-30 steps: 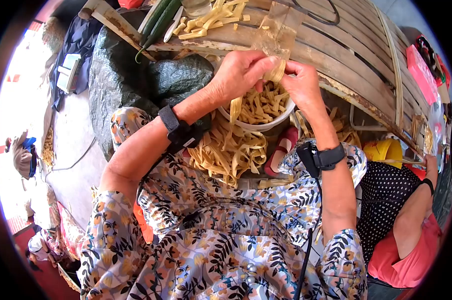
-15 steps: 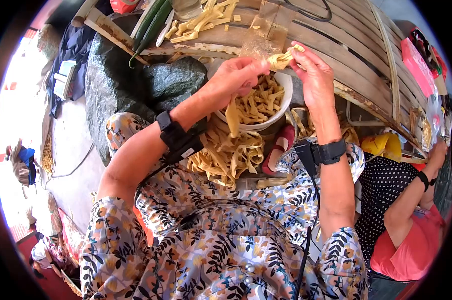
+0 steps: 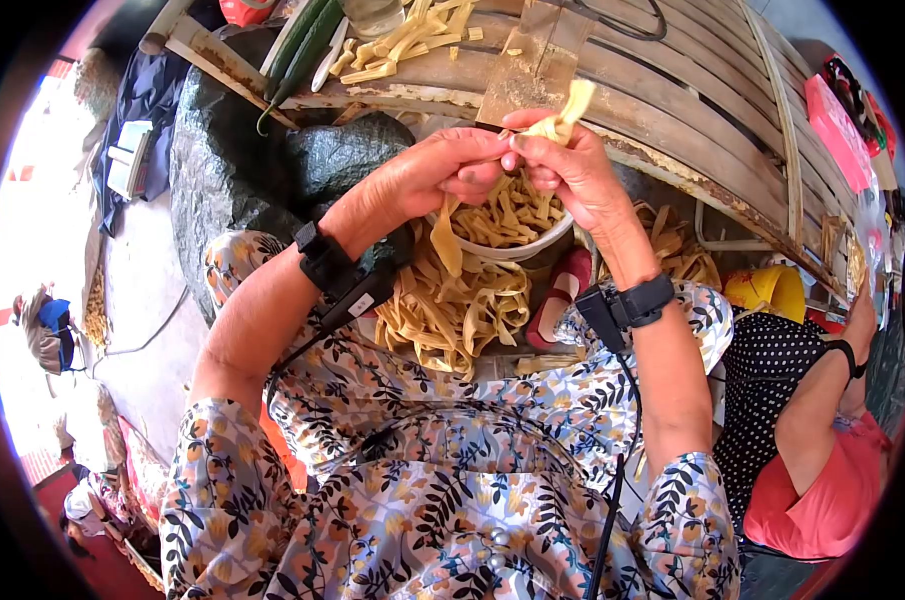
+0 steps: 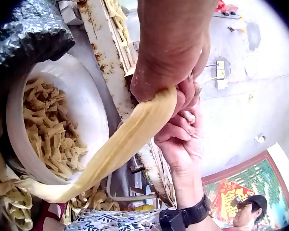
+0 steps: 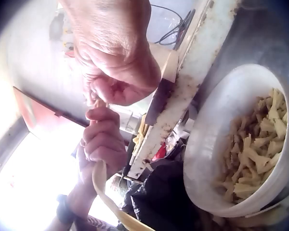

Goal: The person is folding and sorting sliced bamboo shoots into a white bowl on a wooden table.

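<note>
A long, flat, pale yellow strip (image 4: 130, 130) runs between both hands. My left hand (image 3: 458, 170) has its fingers curled round it, and the long end hangs below that hand. My right hand (image 3: 578, 180) pinches the same strip close against the left fingertips, and a twisted, knot-like end (image 3: 563, 115) sticks up above the right thumb. Both hands are over a white bucket (image 5: 207, 159) holding many short, knotted yellow pieces (image 3: 513, 215). In the right wrist view, the right hand's palm side hides part of the grip.
A heap of long loose strips (image 3: 453, 310) lies below the bucket. Behind it stands a slatted bench (image 3: 693, 130) with a rusty edge, bearing a wooden board (image 3: 533, 70), yellow pieces (image 3: 403, 45) and green cucumbers (image 3: 308, 50). A dark plastic sack (image 3: 213, 180) is at left; another person (image 3: 813, 470) sits at right.
Both hands drew apart with the twisted strip between them, then came back together lower over the bucket. The knot-like end now stands up above my right hand.
</note>
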Demonstrator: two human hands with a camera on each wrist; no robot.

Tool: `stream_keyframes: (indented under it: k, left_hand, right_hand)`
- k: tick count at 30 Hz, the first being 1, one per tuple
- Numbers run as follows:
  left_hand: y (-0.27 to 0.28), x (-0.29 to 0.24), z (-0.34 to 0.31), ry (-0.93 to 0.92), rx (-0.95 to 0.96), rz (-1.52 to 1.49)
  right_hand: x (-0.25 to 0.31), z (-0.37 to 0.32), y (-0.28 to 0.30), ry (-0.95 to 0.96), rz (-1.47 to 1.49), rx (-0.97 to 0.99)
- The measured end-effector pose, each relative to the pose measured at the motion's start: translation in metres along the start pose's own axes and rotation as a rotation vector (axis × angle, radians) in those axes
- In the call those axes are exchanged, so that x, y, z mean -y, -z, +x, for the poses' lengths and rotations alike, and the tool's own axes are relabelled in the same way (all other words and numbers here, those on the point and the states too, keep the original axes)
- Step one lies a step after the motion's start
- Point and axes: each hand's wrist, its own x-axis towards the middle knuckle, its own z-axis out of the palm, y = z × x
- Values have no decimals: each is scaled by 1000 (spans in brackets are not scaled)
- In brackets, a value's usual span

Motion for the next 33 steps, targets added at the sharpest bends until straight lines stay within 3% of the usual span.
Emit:
stream_keyframes:
  k: [5,6,10,13,16,22,26,33]
  left_hand:
    - [-1,-6,-1,48,-62,12]
    - [-1,-5,-2,52,-66,10]
    - [1,-8,-2,46,-80,48]
    - [3,-7,-4,88,-92,40]
    - [6,-7,-3,118,-80,29]
    - [11,-32,9,55,-64,176]
    - [15,-52,28,-210,-283,653]
    - [42,-64,81,-584,-585,947]
  right_hand:
    - [1,-2,2,106,157,-82]
    - [6,-3,0,92,170,-162]
    - [10,-5,6,62,214,-182]
    - [14,-4,3,6,155,-154]
    - [13,-1,-1,62,-157,-238]
    - [24,13,15,100,-55,-267]
    - [41,29,25,187,-20,-367]
    - [35,69,36,325,57,-491]
